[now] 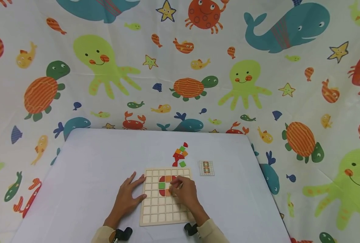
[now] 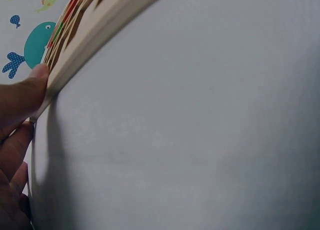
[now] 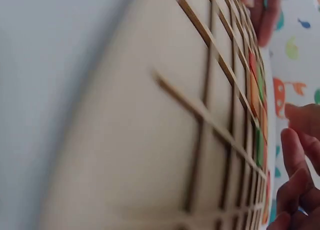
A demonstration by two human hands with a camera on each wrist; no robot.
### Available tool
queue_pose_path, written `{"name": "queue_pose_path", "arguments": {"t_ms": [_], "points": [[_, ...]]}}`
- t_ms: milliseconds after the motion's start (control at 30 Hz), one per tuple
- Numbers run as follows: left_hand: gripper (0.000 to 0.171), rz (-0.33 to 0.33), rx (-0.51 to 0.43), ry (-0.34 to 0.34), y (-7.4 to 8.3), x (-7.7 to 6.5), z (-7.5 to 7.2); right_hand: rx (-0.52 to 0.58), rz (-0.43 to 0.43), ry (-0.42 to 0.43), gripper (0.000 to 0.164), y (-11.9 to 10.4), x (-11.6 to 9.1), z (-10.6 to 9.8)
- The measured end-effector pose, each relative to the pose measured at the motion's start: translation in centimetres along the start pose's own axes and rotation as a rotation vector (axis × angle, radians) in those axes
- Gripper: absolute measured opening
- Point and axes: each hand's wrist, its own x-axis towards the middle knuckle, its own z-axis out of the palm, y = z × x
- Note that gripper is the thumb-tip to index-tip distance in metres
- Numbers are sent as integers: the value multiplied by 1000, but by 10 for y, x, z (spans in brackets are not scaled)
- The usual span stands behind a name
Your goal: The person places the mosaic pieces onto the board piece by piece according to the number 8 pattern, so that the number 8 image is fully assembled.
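Note:
A wooden grid board [image 1: 158,210] lies on the white table, with red, orange and green tiles set in its upper middle cells. Among them are a green square tile [image 1: 161,185] and an orange square tile [image 1: 168,179]. At the board's left edge, my left hand [image 1: 126,195] rests its spread thumb and fingertips. Over the tiles is my right hand [image 1: 184,193], covering some of them in the head view. Its thumb and forefinger [image 3: 292,140] are slightly bent in the right wrist view, with nothing visible between them. A green tile [image 3: 259,146] lies in a cell beside these fingers.
Beyond the board lies a loose group of red, orange and green tiles, including a green tile [image 1: 182,164] and an orange tile [image 1: 185,153]. A small pattern card [image 1: 206,168] sits right of them. A sea-animal curtain [image 1: 168,67] hangs behind the table.

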Motion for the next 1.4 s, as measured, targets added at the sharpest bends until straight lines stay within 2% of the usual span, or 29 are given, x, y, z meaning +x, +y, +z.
{"name": "queue_pose_path", "arguments": {"t_ms": [200, 333, 500, 767, 900, 1133, 1400], "points": [[69, 6, -8, 4, -1, 0, -1, 24, -40, 67, 11, 6, 34, -23], [69, 9, -9, 7, -2, 0, -1, 15, -38, 99, 15, 11, 61, -37], [70, 18, -8, 10, -4, -1, 0, -22, 10, 138, 20, 15, 94, -48], [70, 34, -13, 27, -3, -2, -1, -71, 81, 156, 22, 17, 139, -59], [70, 39, -13, 35, -3, -3, -2, -123, 97, 136, 21, 22, 157, -61], [70, 27, -12, 33, -4, -4, -2, -175, 176, 38, 24, 32, 183, -57], [69, 9, -22, 16, -3, -4, -2, -312, 179, -40, 21, 35, 193, -52]]}}
